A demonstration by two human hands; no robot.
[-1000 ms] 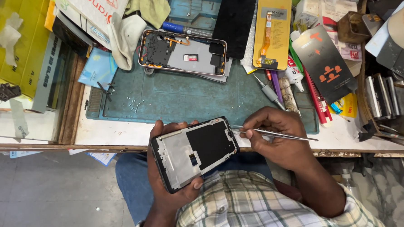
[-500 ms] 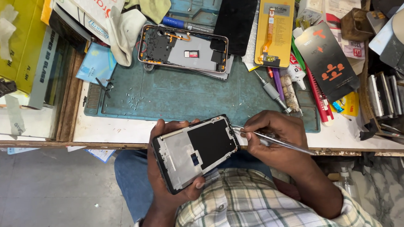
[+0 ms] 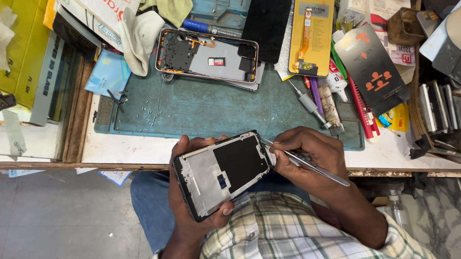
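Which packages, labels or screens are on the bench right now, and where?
Yellow flat pack: top centre, rectangular, orange ribbon cable on it.
Black card sleeve: right of it, tilted, orange marks.
Black screen panel: top centre, blank.
Yellow boxes: far left, stacked.
White bag: top left, orange print.

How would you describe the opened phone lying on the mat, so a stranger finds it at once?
Start at the teal mat covering the bench. At its far edge lies the opened phone, flat, with its insides facing up. Unlike the phone frame in the left hand, it shows orange ribbon cables and nobody touches it.
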